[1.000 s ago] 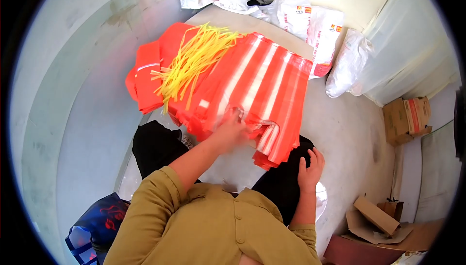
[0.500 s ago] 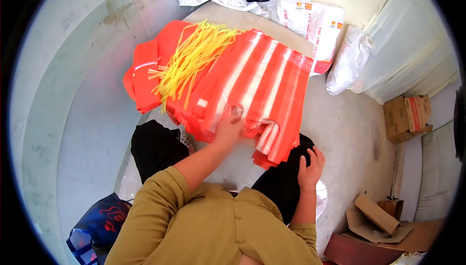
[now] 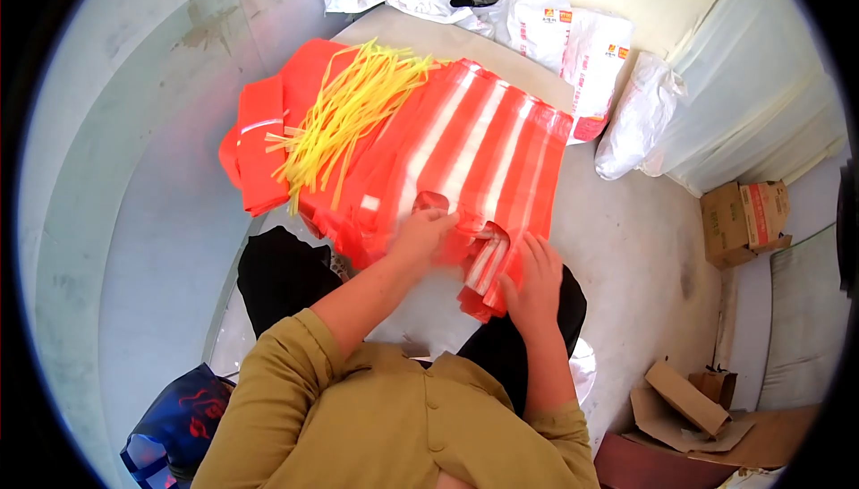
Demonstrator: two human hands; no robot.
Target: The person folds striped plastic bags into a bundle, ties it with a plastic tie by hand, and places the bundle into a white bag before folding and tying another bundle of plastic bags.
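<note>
A thick stack of red-and-white striped plastic bags [image 3: 479, 144] lies in front of me, its near edge gathered and curled. My left hand [image 3: 420, 237] is closed at that near edge, fingers pinching the plastic beside a cut-out opening. To its right, my right hand [image 3: 537, 285] lies against the lower right corner of the stack, with its fingers stretched over the red plastic and its thumb apart. Between both hands hangs a folded striped flap [image 3: 486, 265]. A bundle of yellow strips [image 3: 353, 113] rests on the left part of the red plastic.
A folded red bundle [image 3: 261, 144] sits at the far left of the stack. White sacks [image 3: 595, 68] line the back wall. Cardboard boxes [image 3: 745, 221] stand at right, with opened cardboard [image 3: 689, 408] below. A dark blue bag [image 3: 183, 417] is at lower left.
My right hand has moved from my knee up and left onto the bags' lower right corner. My left hand has shifted slightly, its fingers now pointing right along the edge.
</note>
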